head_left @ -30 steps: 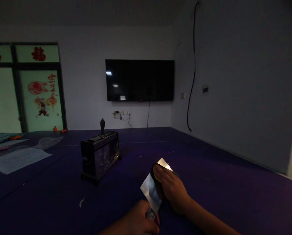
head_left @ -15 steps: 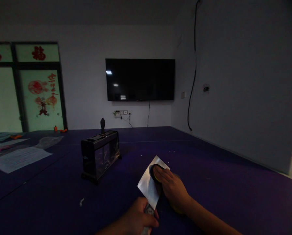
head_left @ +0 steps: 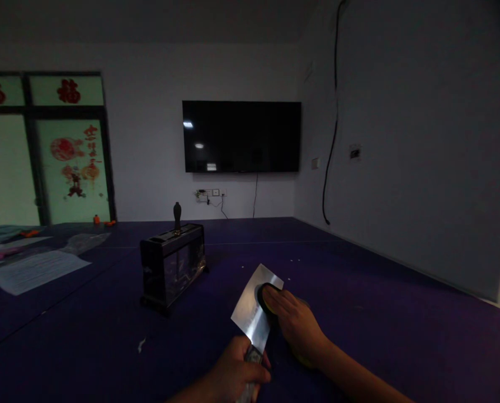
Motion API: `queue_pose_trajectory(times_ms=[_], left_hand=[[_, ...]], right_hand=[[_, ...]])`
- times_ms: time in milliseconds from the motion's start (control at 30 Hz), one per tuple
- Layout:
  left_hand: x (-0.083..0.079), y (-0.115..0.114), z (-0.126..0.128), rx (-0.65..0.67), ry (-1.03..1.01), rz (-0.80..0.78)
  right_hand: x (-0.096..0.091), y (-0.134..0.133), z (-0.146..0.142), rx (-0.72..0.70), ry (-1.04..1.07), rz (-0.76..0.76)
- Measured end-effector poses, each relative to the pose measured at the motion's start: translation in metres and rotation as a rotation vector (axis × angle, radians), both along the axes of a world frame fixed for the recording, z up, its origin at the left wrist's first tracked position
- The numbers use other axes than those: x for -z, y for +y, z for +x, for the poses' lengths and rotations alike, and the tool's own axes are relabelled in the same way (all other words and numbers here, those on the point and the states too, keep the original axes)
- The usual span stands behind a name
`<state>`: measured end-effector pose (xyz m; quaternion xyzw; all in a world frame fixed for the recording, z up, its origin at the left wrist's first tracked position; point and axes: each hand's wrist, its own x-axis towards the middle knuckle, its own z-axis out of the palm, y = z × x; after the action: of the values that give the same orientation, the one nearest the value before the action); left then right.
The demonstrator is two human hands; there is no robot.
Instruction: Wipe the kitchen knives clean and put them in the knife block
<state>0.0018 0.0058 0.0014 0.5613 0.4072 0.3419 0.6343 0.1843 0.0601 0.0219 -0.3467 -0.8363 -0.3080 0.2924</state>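
My left hand (head_left: 239, 369) is closed around the grey patterned handle (head_left: 254, 356) of a cleaver. The broad, shiny cleaver blade (head_left: 250, 308) points away from me, tilted, with its flat face turned up. Against the blade's right side my right hand (head_left: 298, 322) presses a dark, rounded pad with yellow parts (head_left: 265, 299). The fingers lie over the pad and cover most of it, so its exact kind cannot be made out. More yellow shows under the right wrist. To the left of the hands stands a black-framed box with clear sides and a dark knob on top (head_left: 172, 263).
The purple-blue tabletop (head_left: 371, 336) stretches to the walls, with small white scraps (head_left: 141, 345) on it. Paper sheets (head_left: 36, 271) and clear plastic lie at left, near small orange items (head_left: 97, 220). A television (head_left: 241, 137) hangs on the far wall; a black cable (head_left: 331, 151) hangs at right.
The cleaver blade has shifted slightly left and turned, so the bright reflection on it lies differently. The pad stays pressed on the blade. Both hands keep their hold.
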Motion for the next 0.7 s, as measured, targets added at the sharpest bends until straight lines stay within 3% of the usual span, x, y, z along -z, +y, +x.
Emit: queue_pose_trajectory(times_ms=[700], left_hand=[[0.004,0.0028,-0.0007,-0.045,-0.038,0.016]], right_hand=[[0.0007,-0.0044,-0.0009,-0.097,-0.012,-0.064]])
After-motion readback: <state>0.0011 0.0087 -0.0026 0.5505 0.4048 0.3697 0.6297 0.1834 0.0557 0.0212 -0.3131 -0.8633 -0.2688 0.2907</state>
